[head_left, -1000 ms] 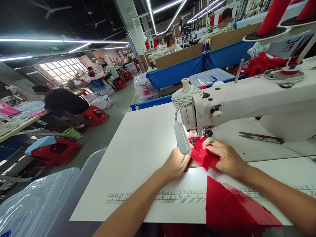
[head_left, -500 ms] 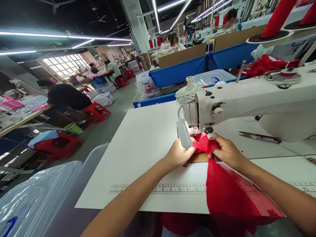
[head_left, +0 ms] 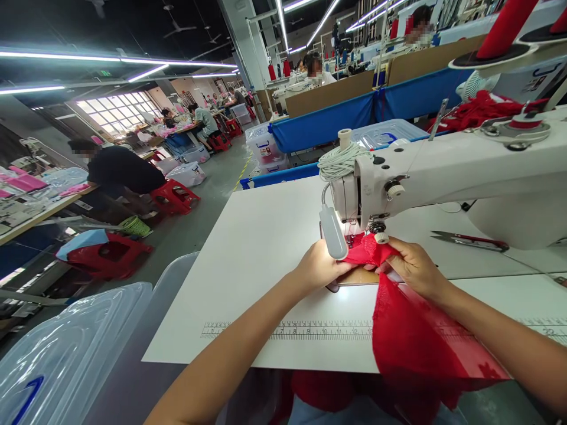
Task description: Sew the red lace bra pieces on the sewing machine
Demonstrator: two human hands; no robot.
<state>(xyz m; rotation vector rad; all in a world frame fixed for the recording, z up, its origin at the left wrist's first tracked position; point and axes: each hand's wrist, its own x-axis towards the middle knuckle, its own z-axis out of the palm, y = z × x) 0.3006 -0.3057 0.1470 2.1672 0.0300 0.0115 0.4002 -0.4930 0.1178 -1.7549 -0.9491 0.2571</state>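
Head view. Near and centre, a white table [head_left: 266,248] with a printed ruler [head_left: 287,330] along its near edge. On the far right of it, a white sewing machine [head_left: 465,171], with a small lit lamp [head_left: 333,232] at its left end, a coil of pale cord [head_left: 341,162] on top and red thread cones [head_left: 505,26] above. Right of the needle, a pair of snips [head_left: 469,239] flat on the table. Near left, a clear plastic lid [head_left: 66,348]. Farther left, across a grey floor, red stools [head_left: 106,254] and a person in black [head_left: 119,171] bent at a long bench. Far behind, blue cloth screens [head_left: 323,124], clear boxes [head_left: 261,144] and strip lights overhead.

Under the needle, red cloth [head_left: 407,336], bunched there and draped off the near edge. Left hand [head_left: 319,265] pinched shut on its left edge just below the lamp. Right hand [head_left: 414,267] closed on the bunch just right of the needle.

Against a second ago: bunch drawn up closer under the needle, less cloth spread flat to the right, more hanging over the edge, a brown strip bared between the hands.
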